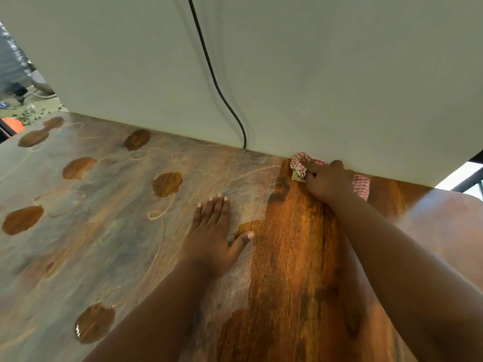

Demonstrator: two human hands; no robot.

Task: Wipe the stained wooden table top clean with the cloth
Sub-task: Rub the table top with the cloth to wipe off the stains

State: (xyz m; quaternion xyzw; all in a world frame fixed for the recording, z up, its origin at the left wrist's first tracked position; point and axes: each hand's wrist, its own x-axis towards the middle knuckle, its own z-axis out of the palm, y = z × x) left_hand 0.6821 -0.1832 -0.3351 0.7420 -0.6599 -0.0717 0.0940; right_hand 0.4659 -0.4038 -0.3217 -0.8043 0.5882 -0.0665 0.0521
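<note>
The wooden table top (109, 231) is dull grey and dusty on its left and middle, with several wet brown blotches such as one puddle (167, 184) and another at the front (95, 322). A bright, shiny brown strip (290, 257) runs from the front edge to the wall. At the far end of that strip my right hand (329, 182) grips a bunched red-and-white checked cloth (299, 165) against the table, right at the wall. My left hand (213, 231) lies flat on the dusty part, fingers straight, thumb at the strip's edge.
A white wall (313, 74) rises along the table's far edge, and a black cable (217, 84) hangs down it to the table top. Beyond the table's left end are an orange object (14, 125) and ground clutter. A dark frame (470, 178) stands at the right.
</note>
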